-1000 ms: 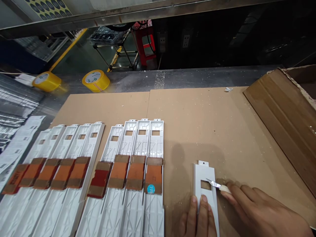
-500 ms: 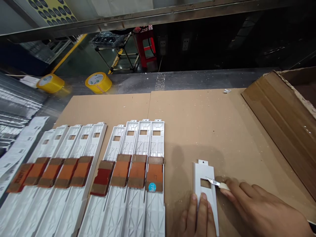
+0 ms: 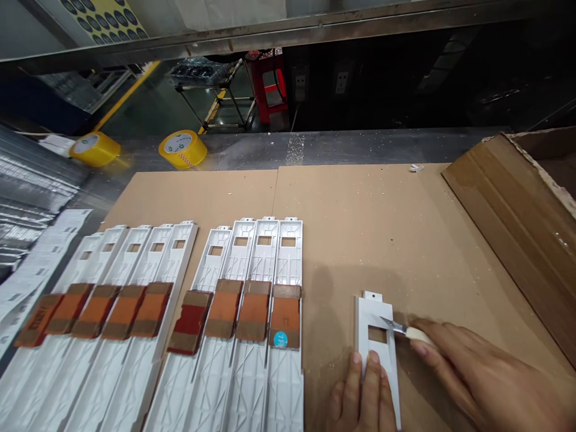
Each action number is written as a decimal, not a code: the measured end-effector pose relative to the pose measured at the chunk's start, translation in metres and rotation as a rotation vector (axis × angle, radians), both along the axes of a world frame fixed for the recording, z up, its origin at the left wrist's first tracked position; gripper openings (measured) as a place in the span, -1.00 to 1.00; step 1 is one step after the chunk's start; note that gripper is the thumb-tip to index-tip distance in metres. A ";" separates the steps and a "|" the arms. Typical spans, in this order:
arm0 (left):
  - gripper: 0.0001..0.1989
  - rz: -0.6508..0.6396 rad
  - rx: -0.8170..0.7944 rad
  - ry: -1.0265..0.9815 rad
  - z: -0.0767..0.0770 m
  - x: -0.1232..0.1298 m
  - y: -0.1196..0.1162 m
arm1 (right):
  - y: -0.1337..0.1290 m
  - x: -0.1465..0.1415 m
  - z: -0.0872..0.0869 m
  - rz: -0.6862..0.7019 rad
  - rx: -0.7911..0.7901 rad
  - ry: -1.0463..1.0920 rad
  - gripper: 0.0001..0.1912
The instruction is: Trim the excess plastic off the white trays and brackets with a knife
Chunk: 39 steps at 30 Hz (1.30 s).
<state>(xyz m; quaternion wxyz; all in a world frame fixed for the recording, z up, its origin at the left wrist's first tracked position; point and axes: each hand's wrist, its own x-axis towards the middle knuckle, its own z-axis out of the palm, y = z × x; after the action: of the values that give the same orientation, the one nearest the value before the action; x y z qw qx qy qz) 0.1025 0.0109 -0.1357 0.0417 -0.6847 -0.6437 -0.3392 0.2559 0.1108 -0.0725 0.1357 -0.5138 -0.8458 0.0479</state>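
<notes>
My right hand (image 3: 477, 372) is closed around the pale handle of a craft knife (image 3: 416, 333). Its thin metal blade lies over the upper right edge of a rectangular window in a white plastic strip (image 3: 369, 309). This strip rests smooth side up on the cardboard, with a small holed tab at its far end. Below the window, my left hand (image 3: 362, 396) grips the strip, its fingertips pressed on the top face. The lower part of the strip is hidden under that hand.
Several ribbed white strips (image 3: 288, 384) lie side by side at left, orange-brown blocks (image 3: 285, 312) across them. A cardboard box (image 3: 508, 198) stands at right. Two yellow tape rolls (image 3: 183, 149) sit at the back. Small white scraps (image 3: 416, 168) lie near the cardboard's far edge.
The knife blade has moved from inside the window up to its upper edge, with my right hand shifting slightly. My left hand stays on the strip. The whole view has shifted slightly.
</notes>
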 end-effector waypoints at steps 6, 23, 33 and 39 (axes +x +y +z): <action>-0.50 0.032 0.018 -0.009 -0.005 0.005 -0.002 | 0.001 -0.014 -0.008 0.272 0.036 0.004 -0.66; -0.50 0.027 -0.006 -0.022 0.001 0.002 0.001 | -0.022 -0.014 -0.027 0.189 0.060 0.065 -0.81; -0.50 -0.034 -0.068 0.053 0.009 -0.005 0.001 | -0.020 -0.017 -0.027 0.219 0.030 0.084 -0.67; -0.68 -0.084 0.032 0.030 -0.002 -0.009 -0.003 | -0.037 0.001 -0.022 0.036 -0.047 0.236 -0.86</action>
<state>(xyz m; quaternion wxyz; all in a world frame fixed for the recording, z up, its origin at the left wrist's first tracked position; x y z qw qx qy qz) 0.0937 0.0082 -0.1376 0.0478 -0.7152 -0.6084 -0.3406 0.2568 0.0736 -0.0944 0.2212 -0.4924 -0.8317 0.1300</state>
